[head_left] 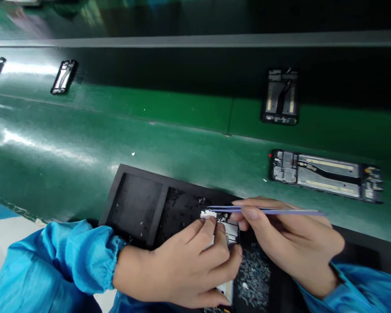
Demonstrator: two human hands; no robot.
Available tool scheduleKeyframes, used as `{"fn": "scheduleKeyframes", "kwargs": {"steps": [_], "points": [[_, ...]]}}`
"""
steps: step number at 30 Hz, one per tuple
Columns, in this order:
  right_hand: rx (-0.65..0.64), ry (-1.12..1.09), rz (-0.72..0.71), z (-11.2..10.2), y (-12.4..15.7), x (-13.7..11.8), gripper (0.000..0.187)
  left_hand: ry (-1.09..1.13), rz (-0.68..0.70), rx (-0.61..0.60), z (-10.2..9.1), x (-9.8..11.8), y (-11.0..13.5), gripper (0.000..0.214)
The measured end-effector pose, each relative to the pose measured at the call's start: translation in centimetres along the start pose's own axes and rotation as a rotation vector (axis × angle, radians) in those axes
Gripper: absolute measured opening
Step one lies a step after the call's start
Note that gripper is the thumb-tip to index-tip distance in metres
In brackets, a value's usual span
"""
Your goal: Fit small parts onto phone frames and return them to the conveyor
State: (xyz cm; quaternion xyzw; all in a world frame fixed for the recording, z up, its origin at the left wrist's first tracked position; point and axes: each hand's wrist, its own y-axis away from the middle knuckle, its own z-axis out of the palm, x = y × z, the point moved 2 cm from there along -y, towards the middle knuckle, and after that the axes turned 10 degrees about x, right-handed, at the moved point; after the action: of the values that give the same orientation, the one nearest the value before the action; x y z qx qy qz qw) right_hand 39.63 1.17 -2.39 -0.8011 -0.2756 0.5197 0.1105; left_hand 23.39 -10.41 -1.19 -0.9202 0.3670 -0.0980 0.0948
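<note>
My left hand [185,261] curls over an opened phone body [230,232] lying on a black compartment tray [140,204], fingertips pressed on its top end. My right hand [289,241] pinches blue-grey tweezers [267,211] that lie nearly level, tips pointing left at the phone's upper edge. Most of the phone is hidden under both hands. A compartment with several tiny screws [254,274] sits just below my right hand. Both arms wear bright blue sleeves.
A green conveyor belt [84,130] runs behind the tray. On it lie open phone chassis: one lengthwise at right [326,176], one upright farther back [280,98], two small ones at far left [64,77]. A grey rail crosses the top.
</note>
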Motion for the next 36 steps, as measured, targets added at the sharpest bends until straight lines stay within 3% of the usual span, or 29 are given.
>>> {"fn": "scheduleKeyframes", "kwargs": {"steps": [5, 9, 12, 21, 36], "points": [[0.011, 0.060, -0.017, -0.4, -0.9, 0.0, 0.015, -0.013, 0.011, -0.020, -0.2, 0.2, 0.1, 0.072], [-0.126, -0.006, -0.161, 0.0, -1.4, 0.0, 0.017, -0.033, 0.038, -0.015, -0.2, 0.7, 0.5, 0.081], [-0.186, -0.043, -0.189, 0.3, -1.6, -0.1, 0.019, -0.061, 0.065, -0.018, -0.2, 1.0, 0.9, 0.086], [-0.200, -0.044, -0.193, 0.4, -1.6, -0.4, 0.025, -0.066, 0.058, -0.033, 0.1, 1.2, 1.2, 0.087], [-0.231, 0.011, -0.224, 0.5, -1.3, 0.2, 0.018, -0.036, 0.046, -0.032, 0.6, 1.4, 1.2, 0.087]]}}
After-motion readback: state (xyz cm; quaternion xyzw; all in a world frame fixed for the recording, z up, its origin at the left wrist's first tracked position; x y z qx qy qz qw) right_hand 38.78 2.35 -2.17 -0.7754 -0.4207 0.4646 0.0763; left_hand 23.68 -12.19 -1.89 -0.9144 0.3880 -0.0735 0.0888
